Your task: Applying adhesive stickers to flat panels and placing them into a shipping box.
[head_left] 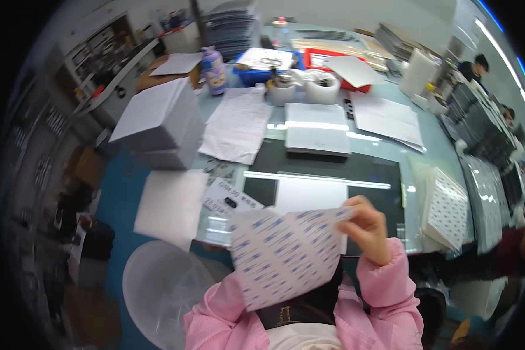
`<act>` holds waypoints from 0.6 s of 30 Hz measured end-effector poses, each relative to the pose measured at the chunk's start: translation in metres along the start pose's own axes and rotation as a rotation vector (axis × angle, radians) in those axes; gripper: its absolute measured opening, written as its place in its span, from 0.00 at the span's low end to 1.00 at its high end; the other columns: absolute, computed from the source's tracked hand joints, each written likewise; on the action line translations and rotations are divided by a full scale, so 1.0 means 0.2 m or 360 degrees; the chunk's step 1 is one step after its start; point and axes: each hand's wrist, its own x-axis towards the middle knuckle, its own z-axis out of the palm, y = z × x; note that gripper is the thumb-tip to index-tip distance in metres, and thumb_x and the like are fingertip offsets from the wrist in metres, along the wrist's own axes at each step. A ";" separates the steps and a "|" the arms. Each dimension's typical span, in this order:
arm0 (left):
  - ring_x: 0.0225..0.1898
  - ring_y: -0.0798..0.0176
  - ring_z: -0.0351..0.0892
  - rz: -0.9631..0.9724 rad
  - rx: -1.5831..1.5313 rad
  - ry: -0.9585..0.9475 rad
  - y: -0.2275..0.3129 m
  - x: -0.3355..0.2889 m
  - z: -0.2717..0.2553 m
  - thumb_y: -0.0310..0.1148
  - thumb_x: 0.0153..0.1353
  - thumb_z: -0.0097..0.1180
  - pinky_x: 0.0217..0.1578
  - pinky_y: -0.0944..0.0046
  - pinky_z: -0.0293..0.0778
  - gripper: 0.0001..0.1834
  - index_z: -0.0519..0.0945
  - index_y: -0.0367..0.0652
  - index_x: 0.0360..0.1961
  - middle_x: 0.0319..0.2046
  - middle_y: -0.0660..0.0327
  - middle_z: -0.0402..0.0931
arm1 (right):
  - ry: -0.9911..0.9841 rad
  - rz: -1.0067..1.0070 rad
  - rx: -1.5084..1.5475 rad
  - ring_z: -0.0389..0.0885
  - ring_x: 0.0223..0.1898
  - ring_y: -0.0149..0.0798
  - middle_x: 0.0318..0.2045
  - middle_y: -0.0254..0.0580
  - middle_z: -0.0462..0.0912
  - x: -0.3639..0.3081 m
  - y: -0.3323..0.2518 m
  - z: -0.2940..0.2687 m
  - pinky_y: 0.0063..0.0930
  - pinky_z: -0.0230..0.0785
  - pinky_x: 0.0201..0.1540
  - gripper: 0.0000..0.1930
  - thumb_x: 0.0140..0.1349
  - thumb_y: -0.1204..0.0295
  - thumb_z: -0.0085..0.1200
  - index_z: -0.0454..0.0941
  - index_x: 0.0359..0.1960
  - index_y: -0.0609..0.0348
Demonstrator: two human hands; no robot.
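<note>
A thin white sheet with rows of blue print (pixel 286 256) hangs tilted in front of me, over the table's near edge. With thumb and fingers pinched together, my right hand (pixel 366 228) grips its upper right corner. The sheet hides my left hand; only the pink left sleeve (pixel 219 300) shows, running up behind the sheet's left side. Just beyond the sheet, a plain white sheet (pixel 311 193) lies on a black mat (pixel 373 219), its near part covered from sight. A white stack (pixel 317 129) rests at the mat's far edge.
A clear bin (pixel 157 291) stands at the lower left, below white foam sheets (pixel 169 204). Tall grey-white stacks (pixel 157 122) rise at the left. More blue-printed sheets (pixel 446 207) lie at the right. Tape rolls (pixel 321 90) and blue (pixel 251 73) and red trays (pixel 361 87) stand farther back.
</note>
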 end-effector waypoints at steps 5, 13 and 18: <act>0.29 0.66 0.83 0.0641 0.1974 0.1104 0.17 -0.02 0.14 0.27 0.60 0.63 0.33 0.69 0.78 0.04 0.85 0.36 0.32 0.28 0.60 0.83 | 0.1115 -0.0296 0.0295 0.70 0.31 0.19 0.34 0.27 0.78 0.03 0.05 -0.30 0.14 0.63 0.35 0.04 0.65 0.81 0.57 0.79 0.37 0.56; 0.19 0.73 0.71 0.1631 0.3146 0.1629 0.98 -0.66 0.61 0.26 0.62 0.60 0.23 0.71 0.65 0.14 0.75 0.43 0.18 0.19 0.64 0.77 | 0.1063 -0.0683 0.0137 0.75 0.44 0.22 0.41 0.34 0.80 0.05 -0.14 -0.76 0.20 0.66 0.50 0.06 0.70 0.71 0.56 0.76 0.44 0.57; 0.32 0.56 0.83 0.1991 0.4790 0.1903 0.81 -0.60 0.93 0.21 0.52 0.59 0.30 0.59 0.74 0.13 0.68 0.41 0.17 0.33 0.59 0.84 | 0.1229 -0.0697 -0.0252 0.76 0.47 0.28 0.43 0.38 0.81 0.03 -0.16 -0.68 0.28 0.65 0.56 0.10 0.71 0.65 0.54 0.74 0.45 0.58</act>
